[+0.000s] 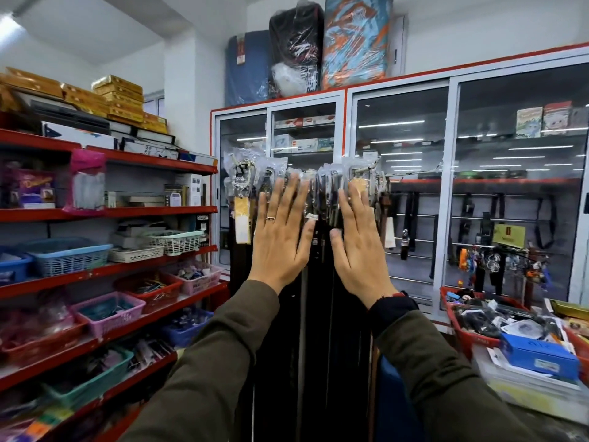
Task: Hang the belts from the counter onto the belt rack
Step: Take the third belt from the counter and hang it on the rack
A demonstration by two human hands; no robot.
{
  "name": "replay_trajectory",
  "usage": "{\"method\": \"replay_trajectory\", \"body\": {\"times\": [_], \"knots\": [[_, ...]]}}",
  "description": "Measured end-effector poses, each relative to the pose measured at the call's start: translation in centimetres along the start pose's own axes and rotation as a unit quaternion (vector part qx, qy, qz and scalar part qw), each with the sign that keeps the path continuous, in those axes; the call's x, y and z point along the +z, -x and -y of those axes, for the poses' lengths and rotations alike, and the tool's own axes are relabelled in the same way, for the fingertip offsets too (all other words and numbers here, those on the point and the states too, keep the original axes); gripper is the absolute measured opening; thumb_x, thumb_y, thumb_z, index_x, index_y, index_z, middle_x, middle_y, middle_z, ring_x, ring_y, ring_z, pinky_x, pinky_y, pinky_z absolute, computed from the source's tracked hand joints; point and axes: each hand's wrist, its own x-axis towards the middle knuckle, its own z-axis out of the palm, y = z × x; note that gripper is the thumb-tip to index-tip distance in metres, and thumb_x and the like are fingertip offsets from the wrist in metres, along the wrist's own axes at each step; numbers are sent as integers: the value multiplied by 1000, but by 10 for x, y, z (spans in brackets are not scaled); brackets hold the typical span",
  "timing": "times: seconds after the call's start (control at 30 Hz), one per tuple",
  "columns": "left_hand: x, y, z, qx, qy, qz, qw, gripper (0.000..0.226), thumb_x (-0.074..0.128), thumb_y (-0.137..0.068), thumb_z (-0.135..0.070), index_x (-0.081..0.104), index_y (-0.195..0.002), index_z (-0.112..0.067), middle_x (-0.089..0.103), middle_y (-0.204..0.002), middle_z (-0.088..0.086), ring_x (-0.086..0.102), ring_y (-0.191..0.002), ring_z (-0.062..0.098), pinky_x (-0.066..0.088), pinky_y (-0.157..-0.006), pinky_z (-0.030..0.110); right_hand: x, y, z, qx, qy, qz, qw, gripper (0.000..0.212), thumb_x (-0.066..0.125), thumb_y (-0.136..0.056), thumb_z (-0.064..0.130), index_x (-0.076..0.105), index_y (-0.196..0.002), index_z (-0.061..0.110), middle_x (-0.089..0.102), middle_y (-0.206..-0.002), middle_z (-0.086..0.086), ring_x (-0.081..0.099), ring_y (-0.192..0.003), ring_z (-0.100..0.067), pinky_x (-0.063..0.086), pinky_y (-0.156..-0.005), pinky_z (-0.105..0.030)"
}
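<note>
Several dark belts (320, 282) hang straight down in a dense row from the belt rack (366, 169), their buckle ends wrapped in clear plastic. My left hand (282, 237), with a ring on one finger, is raised flat with fingers spread against the left part of the row. My right hand (358, 247) is raised the same way against the right part. Both palms face the belts and neither hand holds anything. The rack's bar is mostly hidden behind the plastic wrappers. The counter (535, 390) at the lower right shows no loose belt that I can make out.
Red shelves (105, 215) with plastic baskets fill the left side. A glass cabinet (452, 186) stands behind the rack, with more belts and keychains inside. On the counter sit a red basket (462, 327) of small goods and a blue box (538, 358).
</note>
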Motion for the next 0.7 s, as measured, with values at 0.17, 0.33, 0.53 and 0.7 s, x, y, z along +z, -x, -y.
{"method": "replay_trajectory", "body": {"times": [0.17, 0.33, 0.53, 0.7], "knots": [[-33, 13, 53, -55, -16, -36, 998, 61, 27, -104, -31, 15, -161, -13, 8, -170, 7, 2, -158, 26, 5, -127, 53, 36, -15, 44, -58, -6, 35, 998, 68, 47, -101, 19, 14, -161, 14, 6, -172, -3, -3, -159, -21, 11, -128, -51], [-41, 25, 93, -67, -26, -14, 997, 60, 22, -105, -33, 14, -161, -14, 7, -171, 5, 1, -158, 24, 3, -127, 51, 72, -26, 74, -104, 23, 90, 990, 71, 43, -101, 27, 9, -162, 17, 1, -172, 0, -7, -159, -19, 10, -128, -50], [-23, 23, 118, -45, 6, 48, 998, 57, 24, -106, -33, 18, -161, -19, 13, -170, -2, -2, -158, 19, 15, -126, 52, 95, -38, 67, -99, 96, 128, 982, 71, 35, -97, 33, 7, -162, 22, 1, -172, 5, -6, -159, -19, 9, -128, -50], [-4, 15, 119, -46, 42, 87, 994, 58, 22, -106, -37, 13, -162, -22, 8, -170, -8, -6, -158, 15, 16, -126, 48, 99, -40, 55, -69, 129, 138, 980, 71, 32, -96, 36, 9, -162, 21, 2, -172, 6, -6, -159, -19, 7, -128, -49]]}}
